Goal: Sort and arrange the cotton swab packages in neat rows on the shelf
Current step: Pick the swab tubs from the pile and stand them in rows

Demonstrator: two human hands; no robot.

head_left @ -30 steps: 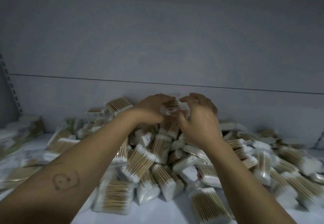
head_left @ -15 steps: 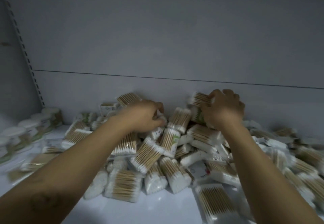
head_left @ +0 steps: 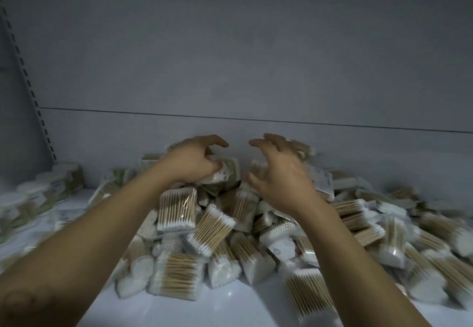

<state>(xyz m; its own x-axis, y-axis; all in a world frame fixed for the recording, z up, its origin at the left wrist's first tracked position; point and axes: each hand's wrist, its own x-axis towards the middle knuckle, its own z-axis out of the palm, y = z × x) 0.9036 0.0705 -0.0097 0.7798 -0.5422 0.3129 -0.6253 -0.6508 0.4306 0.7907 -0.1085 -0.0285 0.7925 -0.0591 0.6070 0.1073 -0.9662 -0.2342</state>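
Left hand [head_left: 192,164] grips a pack [head_left: 229,173] atop the heap [head_left: 204,226] — fingers curled round it, prob. to lift it clear. Right hand [head_left: 279,175] hovers beside, fingers spread, holding nothing. Heap's jumbled mid-shelf [head_left: 225,303] by the back wall [head_left: 256,70] — no rows yet.

White-tipped tan swab packages [head_left: 176,208], white shelf [head_left: 225,308]
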